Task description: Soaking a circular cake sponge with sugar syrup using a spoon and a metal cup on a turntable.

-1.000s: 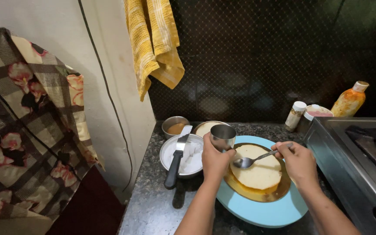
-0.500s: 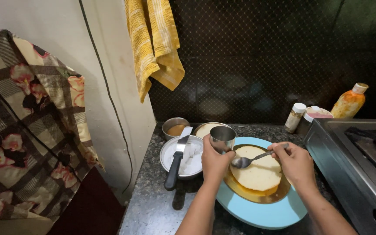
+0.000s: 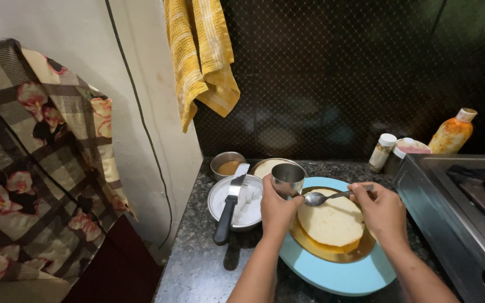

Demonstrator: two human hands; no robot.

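Light-blue plate (image 3: 360, 275), lower ctr-right, carries gold board w/ pale sponge cake layer (image 3: 331, 223). Step, as judged: spooning liquid from cup onto sponge; next needs spoon tipped over cake. Left hand (image 3: 276, 209) wrapped round steel cup (image 3: 287, 179), ctr frame. Right hand (image 3: 381, 210) pinches spoon (image 3: 322, 197) handle, bowl just above cake's upper-left edge.

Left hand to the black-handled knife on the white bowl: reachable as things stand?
Probably yes for path: the knife lies just beside the left hand, nothing between them. But that hand is holding the steel cup, so it isn't free to grip.
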